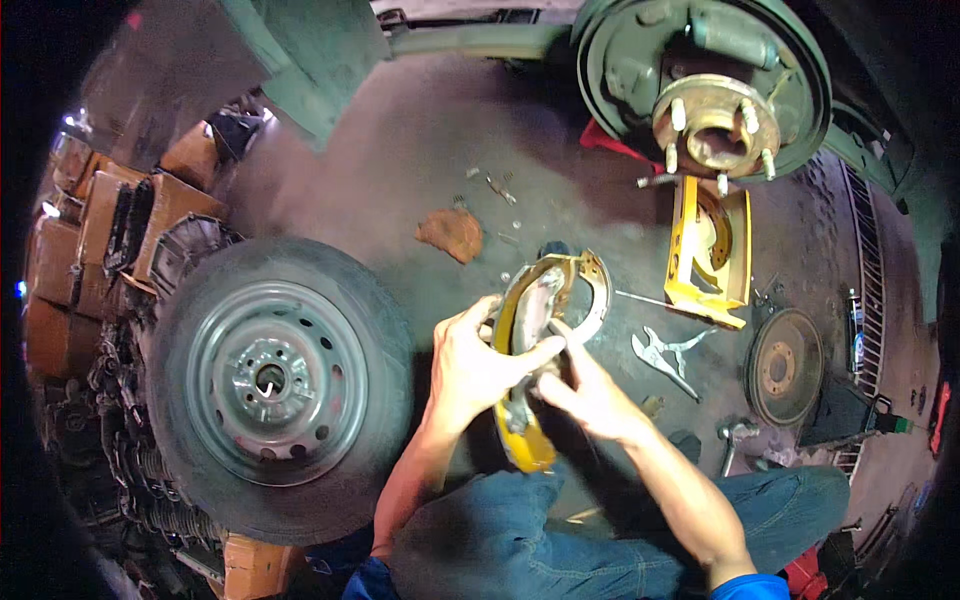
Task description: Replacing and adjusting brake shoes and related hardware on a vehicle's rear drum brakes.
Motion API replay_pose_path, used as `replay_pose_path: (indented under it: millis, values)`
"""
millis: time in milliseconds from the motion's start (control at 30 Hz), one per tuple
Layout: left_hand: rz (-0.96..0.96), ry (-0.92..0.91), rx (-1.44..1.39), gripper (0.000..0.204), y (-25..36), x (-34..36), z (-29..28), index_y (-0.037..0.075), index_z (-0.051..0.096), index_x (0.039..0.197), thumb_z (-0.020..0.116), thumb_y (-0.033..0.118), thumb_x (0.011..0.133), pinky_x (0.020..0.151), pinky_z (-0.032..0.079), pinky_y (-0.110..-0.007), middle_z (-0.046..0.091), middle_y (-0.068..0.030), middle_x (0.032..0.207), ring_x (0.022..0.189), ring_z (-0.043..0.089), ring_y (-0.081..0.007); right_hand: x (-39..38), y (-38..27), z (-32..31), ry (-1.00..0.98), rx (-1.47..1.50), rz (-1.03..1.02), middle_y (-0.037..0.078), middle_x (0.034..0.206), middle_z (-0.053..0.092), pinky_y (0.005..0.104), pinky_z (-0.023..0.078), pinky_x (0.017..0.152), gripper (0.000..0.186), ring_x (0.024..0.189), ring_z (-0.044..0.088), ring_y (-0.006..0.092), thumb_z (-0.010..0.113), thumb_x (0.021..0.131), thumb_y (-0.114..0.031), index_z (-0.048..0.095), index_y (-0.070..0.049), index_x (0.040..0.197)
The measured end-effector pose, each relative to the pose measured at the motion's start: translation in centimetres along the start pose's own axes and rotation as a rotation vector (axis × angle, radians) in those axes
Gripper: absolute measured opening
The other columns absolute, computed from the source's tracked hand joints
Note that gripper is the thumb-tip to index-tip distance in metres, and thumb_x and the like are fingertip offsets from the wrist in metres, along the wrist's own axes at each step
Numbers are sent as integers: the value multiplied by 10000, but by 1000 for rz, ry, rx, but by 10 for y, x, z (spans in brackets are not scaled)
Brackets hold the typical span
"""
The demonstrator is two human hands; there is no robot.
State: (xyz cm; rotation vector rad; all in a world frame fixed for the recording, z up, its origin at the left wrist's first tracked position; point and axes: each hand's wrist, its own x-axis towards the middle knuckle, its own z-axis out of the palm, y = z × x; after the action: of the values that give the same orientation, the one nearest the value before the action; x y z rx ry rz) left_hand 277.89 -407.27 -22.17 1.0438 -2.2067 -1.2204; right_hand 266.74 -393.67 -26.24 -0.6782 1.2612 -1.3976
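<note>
Over my lap, my left hand [474, 360] grips a curved brake shoe [526, 446] with a yellow edge, its thumb across the inner side. My right hand [590, 395] closes on the same brake shoe from the other side, fingers near its middle. The shoe stands tilted, its lower end toward my legs. A second curved metal piece [598, 295], pale and shaped like another shoe, shows just beyond my right fingers. Whether it is attached to the first shoe, I cannot tell. My fingers hide part of the shoe's middle.
A wheel with a tyre [285, 390] lies at left. At upper right a studded hub [715, 140] sits on its backing plate [620, 60]. Below are an opened yellow box [690, 285] with a shoe inside, locking pliers [668, 360] and a brake drum [787, 366]. Cardboard boxes [100, 230] line the left.
</note>
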Motion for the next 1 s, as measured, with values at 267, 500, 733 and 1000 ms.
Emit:
replay_pose_path:
  millis: [267, 500, 733, 1000]
  values:
    - [764, 70, 227, 361, 85, 15, -50, 15, 733, 1018, 872, 109, 698, 576, 530, -269, 698, -123, 978, 726, 660, -154, -48, -64, -16, -183, -238, -48, 206, 1387, 529, 413, 386, 1098, 813, 1294, 511, 288, 746, 871, -335, 340, 18, 1480]
    - [969, -23, 451, 330, 130, 5, -38, 82, 777, 946, 879, 96, 633, 515, 412, -282, 558, -36, 736, 623, 521, -156, -97, -106, -17, -227, -474, -43, 271, 1308, 553, 442, 436, 1044, 720, 1218, 561, 406, 682, 905, -374, 386, 32, 1421]
    - [947, -71, 422, 357, 138, -5, -40, 72, 777, 978, 869, 85, 634, 524, 415, -277, 559, -26, 700, 608, 516, -153, -124, -114, -6, -59, -575, -103, 303, 1260, 552, 442, 450, 1012, 651, 1172, 574, 434, 654, 940, -324, 395, 96, 1364]
    - [839, -155, 280, 325, 144, -6, -36, 37, 775, 976, 836, 24, 657, 561, 434, -263, 577, -47, 754, 639, 549, -135, -136, -122, -9, -105, -638, -142, 354, 1305, 477, 450, 438, 1038, 767, 1205, 543, 468, 551, 998, -361, 232, 160, 1462]
